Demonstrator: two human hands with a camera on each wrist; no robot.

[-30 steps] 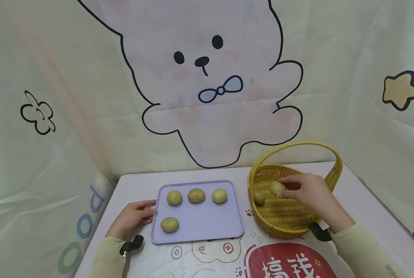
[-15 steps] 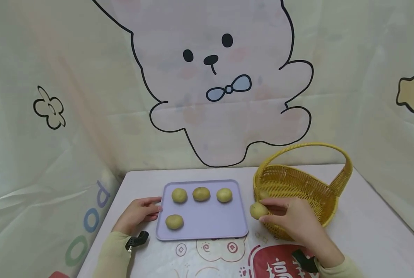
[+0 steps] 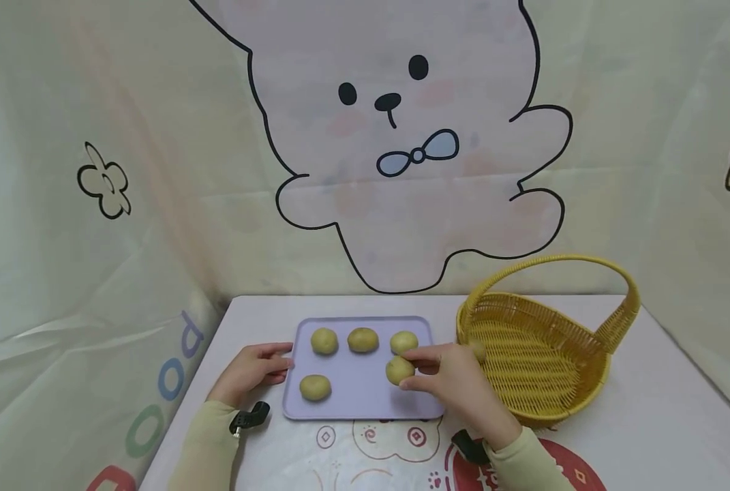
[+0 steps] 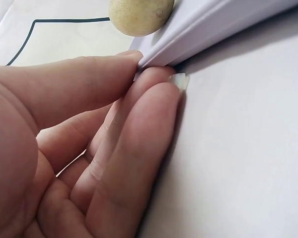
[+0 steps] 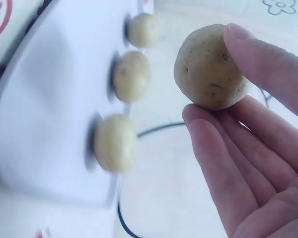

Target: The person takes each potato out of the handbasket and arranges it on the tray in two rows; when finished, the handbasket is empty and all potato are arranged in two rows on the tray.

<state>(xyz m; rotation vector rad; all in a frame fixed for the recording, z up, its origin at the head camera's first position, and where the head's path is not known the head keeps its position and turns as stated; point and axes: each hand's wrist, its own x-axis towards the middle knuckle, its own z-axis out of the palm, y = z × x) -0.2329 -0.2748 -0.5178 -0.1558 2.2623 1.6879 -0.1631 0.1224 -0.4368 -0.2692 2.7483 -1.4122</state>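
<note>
My right hand pinches a round potato between thumb and fingertips, above the right part of a lilac tray. Close up, the right wrist view shows this potato with the thumb on one side and fingers on the other. Three potatoes line the tray's back, the middle one oval; another potato lies front left. At the tray's left edge, my left hand holds the rim, thumb above and fingers against the outer side.
A yellow woven basket with a tall handle stands right of the tray. Inside its left side is a potato, partly hidden. Behind the table hangs a cloth with a printed bear.
My right hand has lifted the potato out of the basket and carried it left, over the tray. My left hand stays at the tray's edge. The head view has shifted slightly.
</note>
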